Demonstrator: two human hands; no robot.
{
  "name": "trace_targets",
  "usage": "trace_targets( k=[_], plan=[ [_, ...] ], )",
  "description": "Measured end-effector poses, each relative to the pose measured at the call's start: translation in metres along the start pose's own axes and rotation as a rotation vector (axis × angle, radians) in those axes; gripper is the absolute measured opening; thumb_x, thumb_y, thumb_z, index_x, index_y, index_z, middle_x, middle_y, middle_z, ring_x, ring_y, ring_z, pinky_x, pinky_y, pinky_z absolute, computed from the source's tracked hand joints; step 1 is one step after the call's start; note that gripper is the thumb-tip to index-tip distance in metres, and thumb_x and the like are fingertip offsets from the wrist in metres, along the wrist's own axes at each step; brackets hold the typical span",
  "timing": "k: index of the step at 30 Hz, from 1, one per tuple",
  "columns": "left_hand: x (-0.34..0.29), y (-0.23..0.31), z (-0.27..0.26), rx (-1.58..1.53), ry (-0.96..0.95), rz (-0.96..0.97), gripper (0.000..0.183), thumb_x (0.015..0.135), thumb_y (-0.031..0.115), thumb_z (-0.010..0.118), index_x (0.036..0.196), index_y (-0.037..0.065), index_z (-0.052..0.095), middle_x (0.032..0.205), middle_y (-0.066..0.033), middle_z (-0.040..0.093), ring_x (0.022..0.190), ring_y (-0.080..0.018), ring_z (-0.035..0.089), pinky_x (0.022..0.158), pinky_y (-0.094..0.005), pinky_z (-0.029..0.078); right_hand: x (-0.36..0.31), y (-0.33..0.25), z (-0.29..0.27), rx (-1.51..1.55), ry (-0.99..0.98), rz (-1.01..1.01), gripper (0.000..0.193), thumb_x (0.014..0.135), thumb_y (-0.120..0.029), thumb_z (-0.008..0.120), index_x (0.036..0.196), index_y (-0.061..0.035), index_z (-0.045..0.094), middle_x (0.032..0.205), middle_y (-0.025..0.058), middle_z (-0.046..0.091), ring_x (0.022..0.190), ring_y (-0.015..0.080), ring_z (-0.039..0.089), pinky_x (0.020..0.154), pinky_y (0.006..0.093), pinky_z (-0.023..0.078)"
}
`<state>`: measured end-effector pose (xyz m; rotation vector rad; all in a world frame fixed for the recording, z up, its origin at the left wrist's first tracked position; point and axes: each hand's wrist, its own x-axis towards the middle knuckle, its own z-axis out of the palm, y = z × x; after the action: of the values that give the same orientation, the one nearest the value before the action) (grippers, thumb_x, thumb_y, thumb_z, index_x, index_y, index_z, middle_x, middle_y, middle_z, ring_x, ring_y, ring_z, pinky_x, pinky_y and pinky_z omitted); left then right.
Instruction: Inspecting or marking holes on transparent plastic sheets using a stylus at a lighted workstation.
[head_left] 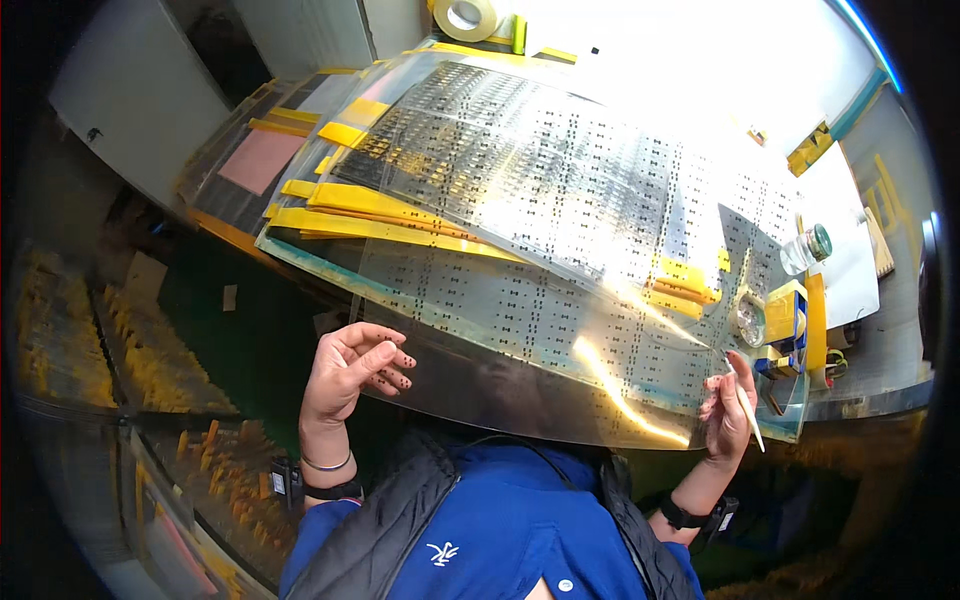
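Note:
A clear sheet (480, 318) printed with rows of small black marks lies in front of me, its near edge hanging past the glass tabletop. My left hand (352, 368) is beside the sheet's left front corner, fingers loosely bent and apart, with nothing visible in them. Dark spots mark its fingertips. At the sheet's right front corner, my right hand (728, 408) is closed around a slim white pen-like tool (748, 412). The tool's thin end points up and away from me, and its broader end juts out below the hand. Whether the right fingers also touch the sheet cannot be told.
Behind lie more printed clear sheets (560, 150) edged with yellow tape (400, 212). On the right stand a glass jar (800, 252), a small round dish (748, 318) and a blue-and-yellow box (785, 325). A tape roll (466, 16) sits at the far edge. Strong glare covers the back.

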<state>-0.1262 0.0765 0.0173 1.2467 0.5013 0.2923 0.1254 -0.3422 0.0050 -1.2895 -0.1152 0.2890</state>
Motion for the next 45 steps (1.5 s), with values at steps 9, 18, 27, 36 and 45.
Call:
trace_targets(
  k=[9, 18, 27, 36, 45],
  plan=[
    [-0.014, 0.025, 0.012, 0.087, 0.057, 0.040, 0.026, 0.096, 0.012, 0.059, 0.116, -0.004, 0.060, 0.088, -0.0207, 0.072, 0.067, -0.0210, 0.073, 0.053, -0.0241, 0.057, 0.001, 0.002, 0.003, -0.013, -0.004, -0.033, 0.038, 0.096, -0.014, 0.062, 0.130, -0.0007, 0.052, 0.082, 0.0120, 0.071, 0.051, 0.0120, 0.063, 0.042, 0.0221, 0.051],
    [-0.014, 0.024, 0.013, 0.081, 0.057, 0.105, 0.024, 0.097, 0.010, 0.056, 0.115, -0.004, 0.060, 0.085, -0.0216, 0.072, 0.059, -0.0216, 0.071, 0.044, -0.0227, 0.054, 0.003, -0.001, 0.005, -0.060, 0.000, -0.028, 0.039, 0.097, -0.016, 0.062, 0.131, -0.0007, 0.052, 0.082, 0.0122, 0.071, 0.051, 0.0116, 0.063, 0.043, 0.0200, 0.050],
    [-0.014, 0.006, -0.002, -0.079, 0.148, 0.114, 0.023, 0.097, 0.013, 0.058, 0.112, -0.004, 0.061, 0.085, -0.0216, 0.072, 0.056, -0.0200, 0.070, 0.042, -0.0202, 0.052, 0.047, -0.034, 0.015, -0.659, 0.158, -0.558, 0.059, 0.095, -0.038, 0.063, 0.135, 0.0033, 0.050, 0.102, 0.0158, 0.070, 0.089, 0.0190, 0.068, 0.083, 0.0289, 0.055],
    [-0.032, -0.024, 0.009, -0.031, -0.034, -0.163, 0.018, 0.094, 0.002, 0.054, 0.109, -0.006, 0.059, 0.085, -0.0248, 0.071, 0.054, -0.0241, 0.070, 0.042, -0.0244, 0.055, -0.010, -0.015, 0.144, -0.300, -0.376, -0.059, 0.051, 0.102, -0.040, 0.046, 0.129, 0.0029, 0.057, 0.098, 0.0099, 0.065, 0.083, 0.0134, 0.061, 0.075, 0.0271, 0.051],
    [-0.021, -0.040, 0.014, 0.067, -0.271, -0.311, 0.010, 0.090, 0.004, 0.068, 0.094, -0.004, 0.063, 0.091, -0.0197, 0.073, 0.072, -0.0177, 0.072, 0.061, -0.0261, 0.059, -0.005, 0.008, 0.168, -0.382, -0.378, 0.140, 0.018, 0.089, -0.009, 0.069, 0.105, 0.0004, 0.069, 0.081, 0.0028, 0.069, 0.072, 0.0055, 0.062, 0.065, 0.0209, 0.050]
  ],
)
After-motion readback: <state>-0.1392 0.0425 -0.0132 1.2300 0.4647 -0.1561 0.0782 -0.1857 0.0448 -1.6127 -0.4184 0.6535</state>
